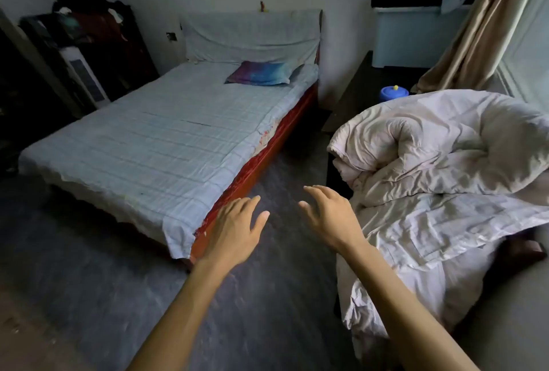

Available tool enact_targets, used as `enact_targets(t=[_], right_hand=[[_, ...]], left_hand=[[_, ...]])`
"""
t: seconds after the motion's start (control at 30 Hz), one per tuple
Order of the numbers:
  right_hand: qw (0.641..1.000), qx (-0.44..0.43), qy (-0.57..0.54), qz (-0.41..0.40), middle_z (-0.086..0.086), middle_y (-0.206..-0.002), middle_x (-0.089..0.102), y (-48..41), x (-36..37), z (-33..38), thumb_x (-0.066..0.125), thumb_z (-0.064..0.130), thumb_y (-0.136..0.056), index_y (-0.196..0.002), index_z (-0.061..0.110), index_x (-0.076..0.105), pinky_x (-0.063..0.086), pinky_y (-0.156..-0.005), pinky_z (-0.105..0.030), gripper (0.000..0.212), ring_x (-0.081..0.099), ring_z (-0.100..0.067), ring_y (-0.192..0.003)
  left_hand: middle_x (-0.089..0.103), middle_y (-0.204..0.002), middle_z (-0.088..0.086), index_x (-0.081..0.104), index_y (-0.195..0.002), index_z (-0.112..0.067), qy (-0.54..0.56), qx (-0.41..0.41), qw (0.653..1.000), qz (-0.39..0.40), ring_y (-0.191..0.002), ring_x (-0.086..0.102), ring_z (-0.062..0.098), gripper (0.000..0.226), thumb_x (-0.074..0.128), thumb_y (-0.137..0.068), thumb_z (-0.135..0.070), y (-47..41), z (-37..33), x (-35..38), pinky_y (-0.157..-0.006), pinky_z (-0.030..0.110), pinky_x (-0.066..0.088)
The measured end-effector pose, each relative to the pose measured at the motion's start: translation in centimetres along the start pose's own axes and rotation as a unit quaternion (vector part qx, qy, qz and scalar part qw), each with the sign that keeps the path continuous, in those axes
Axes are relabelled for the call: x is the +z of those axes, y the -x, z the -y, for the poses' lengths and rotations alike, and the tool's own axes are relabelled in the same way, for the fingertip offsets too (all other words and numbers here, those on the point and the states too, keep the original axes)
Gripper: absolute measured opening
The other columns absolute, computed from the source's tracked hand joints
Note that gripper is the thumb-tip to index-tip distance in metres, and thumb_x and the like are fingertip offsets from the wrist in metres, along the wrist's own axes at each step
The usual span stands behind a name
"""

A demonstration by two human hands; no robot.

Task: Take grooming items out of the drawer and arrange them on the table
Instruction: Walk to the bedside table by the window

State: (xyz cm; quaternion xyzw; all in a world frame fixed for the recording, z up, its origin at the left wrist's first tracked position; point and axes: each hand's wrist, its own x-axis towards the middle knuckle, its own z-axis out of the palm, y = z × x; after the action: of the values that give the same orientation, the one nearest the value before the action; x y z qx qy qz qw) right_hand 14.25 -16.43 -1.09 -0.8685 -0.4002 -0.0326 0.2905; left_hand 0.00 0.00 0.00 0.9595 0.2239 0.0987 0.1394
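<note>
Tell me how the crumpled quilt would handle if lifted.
Probably floppy: the quilt lies in soft folds and hangs over an edge. Likely light for its bulk, since it looks puffy. Perhaps awkward to gather, being so bulky.

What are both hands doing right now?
Left hand: open, fingers spread, holding nothing.
Right hand: open, fingers spread, holding nothing.

A home bedroom: a sheeted bed (154,139) with a pillow (261,73), a crumpled duvet (439,156) and curtain (481,29).
</note>
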Motion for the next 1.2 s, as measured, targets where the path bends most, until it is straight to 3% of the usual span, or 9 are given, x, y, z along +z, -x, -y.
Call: enact_targets(t=[0.33,0.63,0.8,1.2], right_hand=[[0.999,0.028,0.024,0.008,-0.01,-0.127,0.061,-7.1,5.8,1.1,0.057,0.036,-0.094,-0.127,0.011,0.059,0.047,-0.097,-0.042,0.042,0.057,-0.028,-0.117],[0.997,0.046,0.057,0.022,-0.008,-0.127,0.062,-18.5,11.5,6.9,0.056,0.038,-0.093,-0.128,0.014,0.059,0.048,-0.097,-0.043,0.042,0.058,-0.026,-0.116],[0.996,0.046,0.066,0.043,-0.005,-0.132,0.058,-24.0,13.0,7.9,0.054,0.037,-0.094,-0.131,0.018,0.056,0.044,-0.102,-0.039,0.042,0.053,-0.023,-0.122],[0.995,0.084,0.035,0.043,-0.005,-0.139,0.052,-36.9,15.8,0.5,0.051,0.039,-0.095,-0.136,0.02,0.05,0.039,-0.106,-0.039,0.045,0.047,-0.022,-0.128]], left_hand=[[0.045,-0.144,0.001,0.041,-0.139,-0.021,0.058,0.018,0.998,0.001,-0.133,0.04,0.019,0.05,0.034,-0.096,-0.046,-7.5,7.1,1.5,-0.11,0.033,0.031],[0.045,-0.144,0.0,0.038,-0.139,-0.028,0.08,0.012,0.997,0.008,-0.132,0.043,0.022,0.081,0.007,-0.079,-0.073,-17.8,18.2,-1.2,-0.109,0.043,0.038],[0.048,-0.142,0.002,0.041,-0.139,-0.025,0.102,0.029,0.994,0.021,-0.131,0.044,0.022,0.071,0.019,-0.084,-0.063,-22.7,21.2,-1.6,-0.11,0.038,0.037],[0.05,-0.14,0.003,0.044,-0.137,-0.022,0.095,0.048,0.993,0.054,-0.129,0.046,0.022,0.066,0.024,-0.088,-0.061,-37.4,22.0,1.3,-0.108,0.039,0.038]])
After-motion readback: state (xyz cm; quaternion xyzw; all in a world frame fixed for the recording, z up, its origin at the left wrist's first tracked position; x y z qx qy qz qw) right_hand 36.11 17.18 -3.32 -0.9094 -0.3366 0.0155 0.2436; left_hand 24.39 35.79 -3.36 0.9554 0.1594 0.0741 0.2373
